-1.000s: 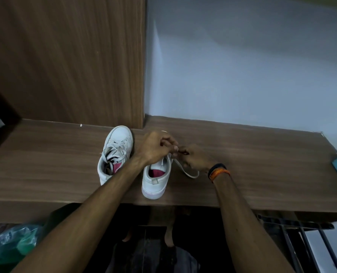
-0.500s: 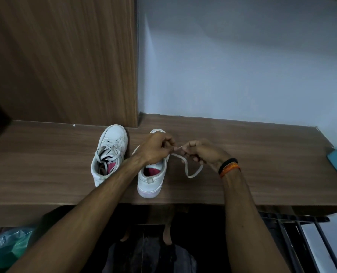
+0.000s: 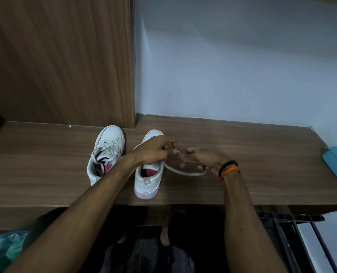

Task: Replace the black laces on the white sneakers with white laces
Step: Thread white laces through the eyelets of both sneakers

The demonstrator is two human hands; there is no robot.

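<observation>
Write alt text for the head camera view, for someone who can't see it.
Two hands, left hand and right hand, pull a white lace at the right sneaker on a wooden shelf. The left sneaker beside it is already laced white.

Two white sneakers stood side by side on the wooden counter (image 3: 242, 146), toes toward its back edge. Left sneaker (image 3: 106, 152) was laced white. Left hand (image 3: 155, 150) hovered over the right sneaker (image 3: 148, 182), fingers curled on a white lace (image 3: 185, 172). Right hand (image 3: 205, 158) pinched the same lace, which looped onto the counter between them.
</observation>
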